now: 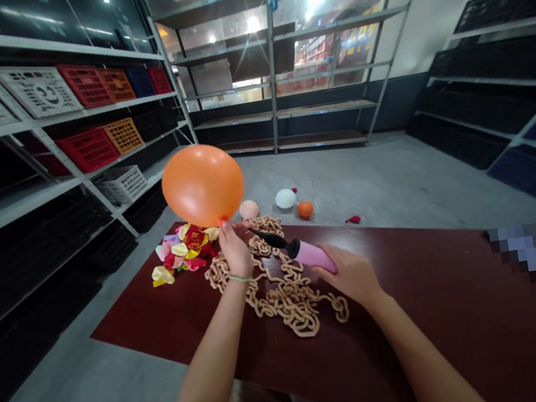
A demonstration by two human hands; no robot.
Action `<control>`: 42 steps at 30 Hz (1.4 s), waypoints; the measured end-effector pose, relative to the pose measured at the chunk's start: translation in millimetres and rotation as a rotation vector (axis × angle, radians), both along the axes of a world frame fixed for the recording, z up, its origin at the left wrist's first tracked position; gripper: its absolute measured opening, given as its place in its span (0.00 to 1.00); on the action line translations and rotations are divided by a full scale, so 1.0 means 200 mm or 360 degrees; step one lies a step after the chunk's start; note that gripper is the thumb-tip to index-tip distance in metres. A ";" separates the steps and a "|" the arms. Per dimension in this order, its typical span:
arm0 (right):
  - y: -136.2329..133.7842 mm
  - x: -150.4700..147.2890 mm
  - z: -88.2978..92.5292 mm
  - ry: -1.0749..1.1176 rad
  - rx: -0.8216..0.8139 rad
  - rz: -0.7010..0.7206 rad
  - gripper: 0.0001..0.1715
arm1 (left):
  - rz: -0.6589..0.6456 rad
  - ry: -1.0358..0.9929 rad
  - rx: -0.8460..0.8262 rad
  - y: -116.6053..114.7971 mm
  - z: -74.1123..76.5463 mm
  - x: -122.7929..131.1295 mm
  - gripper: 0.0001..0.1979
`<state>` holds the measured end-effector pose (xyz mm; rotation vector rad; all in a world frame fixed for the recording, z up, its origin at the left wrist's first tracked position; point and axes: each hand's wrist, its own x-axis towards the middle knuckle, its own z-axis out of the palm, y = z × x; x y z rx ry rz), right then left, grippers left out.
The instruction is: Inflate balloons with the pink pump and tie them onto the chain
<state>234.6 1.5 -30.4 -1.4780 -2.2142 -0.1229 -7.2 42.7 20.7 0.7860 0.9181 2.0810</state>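
My left hand point(235, 249) pinches the neck of an inflated orange balloon point(202, 185) and holds it up above the dark red table point(436, 297). My right hand point(351, 274) grips a pink hand pump point(313, 256), whose black nozzle point(270, 237) points toward the balloon's neck. Under both hands lies a tangled beige chain point(286, 295). A heap of flat, uninflated balloons point(183, 253) in red, yellow and pink sits just left of my left hand.
On the floor beyond the table lie a peach balloon point(248, 209), a white balloon point(285, 198), a small orange balloon point(305, 209) and a red scrap point(353, 219). Shelving with coloured crates point(91, 146) lines the left; dark shelves point(495, 82) stand on the right.
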 end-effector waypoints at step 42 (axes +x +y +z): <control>-0.11 -0.12 0.35 -0.0017 0.1373 0.0263 0.27 | -0.0306 0.2120 -0.0299 -0.12 -0.19 -0.07 0.19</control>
